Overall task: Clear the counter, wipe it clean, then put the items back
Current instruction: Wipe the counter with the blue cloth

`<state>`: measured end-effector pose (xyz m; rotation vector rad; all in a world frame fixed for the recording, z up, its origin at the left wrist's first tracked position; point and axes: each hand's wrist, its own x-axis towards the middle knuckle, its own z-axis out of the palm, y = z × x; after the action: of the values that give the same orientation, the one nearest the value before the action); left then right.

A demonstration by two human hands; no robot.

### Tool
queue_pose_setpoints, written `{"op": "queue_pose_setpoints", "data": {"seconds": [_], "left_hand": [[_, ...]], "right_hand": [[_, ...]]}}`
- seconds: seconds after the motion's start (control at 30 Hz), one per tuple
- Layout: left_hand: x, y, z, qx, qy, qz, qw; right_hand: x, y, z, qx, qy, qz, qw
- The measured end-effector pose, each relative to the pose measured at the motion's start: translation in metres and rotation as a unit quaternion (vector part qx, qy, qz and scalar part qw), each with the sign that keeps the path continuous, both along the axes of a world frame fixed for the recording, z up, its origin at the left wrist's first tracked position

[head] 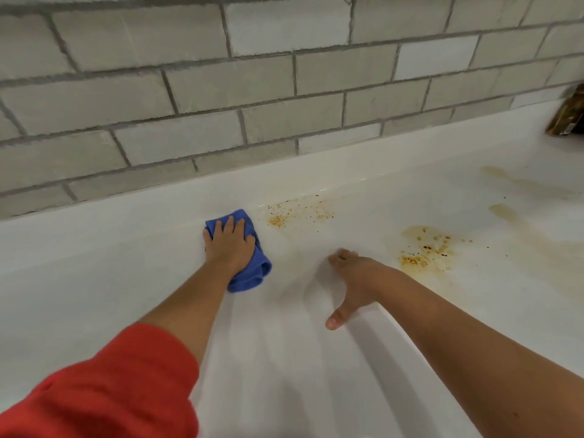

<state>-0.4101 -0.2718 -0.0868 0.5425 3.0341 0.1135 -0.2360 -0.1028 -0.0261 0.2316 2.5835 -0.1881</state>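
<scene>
- Your left hand [229, 245] lies flat on the folded blue cloth [252, 276], fingers spread and pressing it onto the white surface [94, 263] close to the tiled wall [189, 90]. It pins the cloth down and does not grip it.
- Your right hand [354, 276] holds nothing. Its fingertips prop on the surface and the thumb points out, so use it as a brace.
- The nearest dirt is the orange speckled patch [297, 213] just to the right of the cloth, so sweep that way first, pressing evenly through the palm.
- The brown dried stain [425, 248] beyond your right hand looks baked on and will likely need short, firm, overlapping rubs.
- Fainter yellowish smears [502, 211] lie further right. Refold to a clean face of the cloth before you reach them, or you risk spreading the grime.
- Lift your right hand clear as the cloth comes through.
- A dark item [568, 115] stands at the far right edge, too blurred to identify. Judging by the task, it probably needs moving before you wipe there.
</scene>
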Motion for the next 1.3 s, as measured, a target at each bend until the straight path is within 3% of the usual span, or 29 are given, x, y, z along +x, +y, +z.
{"op": "queue_pose_setpoints", "data": {"seconds": [0.23, 0.4, 0.5, 0.7, 1.0, 1.23, 1.3], "left_hand": [[-0.02, 0.027, 0.0, -0.003, 0.002, -0.02, 1.0], [0.04, 0.034, -0.002, -0.016, 0.005, -0.14, 0.99], [0.092, 0.01, -0.003, 0.034, -0.013, -0.221, 0.975], [0.039, 0.003, -0.003, 0.031, 0.065, -0.119, 0.99], [-0.039, 0.052, -0.006, 0.059, 0.04, -0.101, 0.992], [0.034, 0.04, -0.013, 0.102, 0.045, -0.233, 0.966], [0.03, 0.038, -0.012, 0.108, 0.05, -0.23, 0.966]], "right_hand": [[-0.006, 0.001, -0.001, 0.001, 0.003, -0.002, 1.0], [-0.004, 0.0, 0.001, 0.008, 0.001, 0.002, 1.0], [-0.002, 0.001, 0.002, 0.007, 0.001, 0.002, 1.0], [-0.001, 0.001, 0.002, -0.001, 0.006, 0.004, 1.0], [-0.006, 0.004, -0.005, 0.0, 0.014, 0.007, 1.0], [-0.003, 0.006, -0.003, -0.002, 0.009, 0.008, 1.0], [-0.003, 0.005, -0.002, -0.004, 0.004, 0.007, 1.0]]}}
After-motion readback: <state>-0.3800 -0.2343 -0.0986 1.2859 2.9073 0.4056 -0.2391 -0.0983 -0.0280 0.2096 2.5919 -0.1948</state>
